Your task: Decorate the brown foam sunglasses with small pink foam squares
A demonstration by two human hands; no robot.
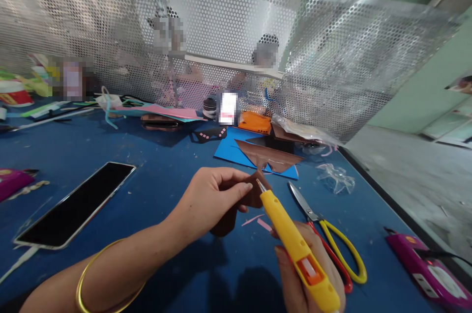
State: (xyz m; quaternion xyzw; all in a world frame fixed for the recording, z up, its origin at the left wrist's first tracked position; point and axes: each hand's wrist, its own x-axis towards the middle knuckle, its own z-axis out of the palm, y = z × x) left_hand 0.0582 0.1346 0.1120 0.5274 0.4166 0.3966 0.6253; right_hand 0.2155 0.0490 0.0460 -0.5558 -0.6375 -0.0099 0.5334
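My left hand (214,195) pinches a small brown foam piece (236,210) above the blue table (155,165), fingers closed on it. My right hand (306,273) grips a yellow glue gun (295,244), and its metal tip touches the top of the brown piece. A gold bangle (92,283) circles my left wrist.
Yellow-and-red scissors (332,234) lie just right of my right hand. A phone (77,205) lies at the left. A blue sheet with brown cut-outs (265,156) sits behind. A purple device (427,269) lies at the right edge. A perforated metal screen (332,72) stands at the back.
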